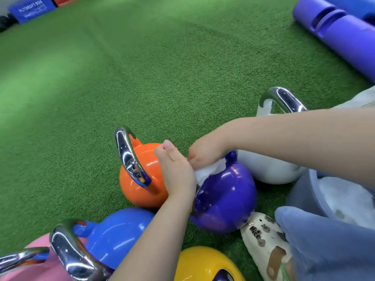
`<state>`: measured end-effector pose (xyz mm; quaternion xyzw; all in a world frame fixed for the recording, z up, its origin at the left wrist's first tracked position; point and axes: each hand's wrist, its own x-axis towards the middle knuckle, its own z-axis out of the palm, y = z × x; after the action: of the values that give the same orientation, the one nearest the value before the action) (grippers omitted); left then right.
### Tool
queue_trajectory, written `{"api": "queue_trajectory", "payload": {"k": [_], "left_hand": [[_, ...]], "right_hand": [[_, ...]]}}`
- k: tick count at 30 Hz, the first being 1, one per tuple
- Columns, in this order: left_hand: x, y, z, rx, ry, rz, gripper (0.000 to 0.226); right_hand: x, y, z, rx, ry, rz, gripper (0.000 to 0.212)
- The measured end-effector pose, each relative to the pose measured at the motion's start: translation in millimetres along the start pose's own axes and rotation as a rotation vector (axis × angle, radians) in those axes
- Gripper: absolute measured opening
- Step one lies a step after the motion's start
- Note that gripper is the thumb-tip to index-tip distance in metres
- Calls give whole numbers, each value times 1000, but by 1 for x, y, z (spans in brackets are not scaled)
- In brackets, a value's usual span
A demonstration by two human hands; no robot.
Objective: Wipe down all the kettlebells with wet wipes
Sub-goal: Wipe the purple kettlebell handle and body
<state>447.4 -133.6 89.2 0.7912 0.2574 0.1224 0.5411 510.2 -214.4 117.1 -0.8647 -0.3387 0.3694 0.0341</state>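
A purple kettlebell (225, 199) sits on the green turf at centre. My left hand (176, 171) grips its chrome handle, which is mostly hidden under my fingers. My right hand (205, 153) presses a white wet wipe (211, 169) against the top of the purple kettlebell. Around it stand an orange kettlebell (142, 179), a blue kettlebell (119, 236), a yellow kettlebell (203, 264), a pink kettlebell (40, 268) and a white kettlebell (269, 169) with a chrome handle.
A light blue bucket (300, 195) holding white wipes stands at the right. My patterned shoe (263, 244) and blue trouser knee (328, 244) are at the lower right. A purple foam roller (341, 35) lies at the far right, a blue soft box (30, 9) at the far left.
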Motion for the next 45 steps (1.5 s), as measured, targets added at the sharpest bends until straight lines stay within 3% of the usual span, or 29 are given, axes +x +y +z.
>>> {"api": "queue_trajectory", "payload": {"k": [4,6,8,11,15,20,26,31,35,39,42,45], "left_hand": [[2,-4,2,171,-100,38,40],[3,-5,3,216,-110,41,45],[2,-4,3,241,-114,45,43],[1,-1,2,294,-129,65,42],[1,-2,1,333,-157,66,40],[2,-4,2,373,-172,61,40],[4,-4,3,381,-180,65,39],[3,-2,1,385,-185,79,37],[5,-6,3,390,-191,81,36],[6,-6,2,403,-191,83,36],[6,-7,2,403,-191,80,36],[5,-6,1,400,-191,80,34]], "right_hand": [[-25,30,-5,149,78,50,51],[-33,49,-2,199,165,57,44],[-36,54,-2,100,211,28,37],[-29,36,3,115,201,96,27],[-29,18,11,145,309,53,46],[-35,53,19,463,347,121,39],[-35,47,19,311,301,161,26],[-36,18,20,194,428,51,47],[-28,46,23,530,468,119,41],[-20,54,30,664,452,242,33],[-15,60,43,763,439,235,34],[-8,70,56,1060,454,170,38]]}}
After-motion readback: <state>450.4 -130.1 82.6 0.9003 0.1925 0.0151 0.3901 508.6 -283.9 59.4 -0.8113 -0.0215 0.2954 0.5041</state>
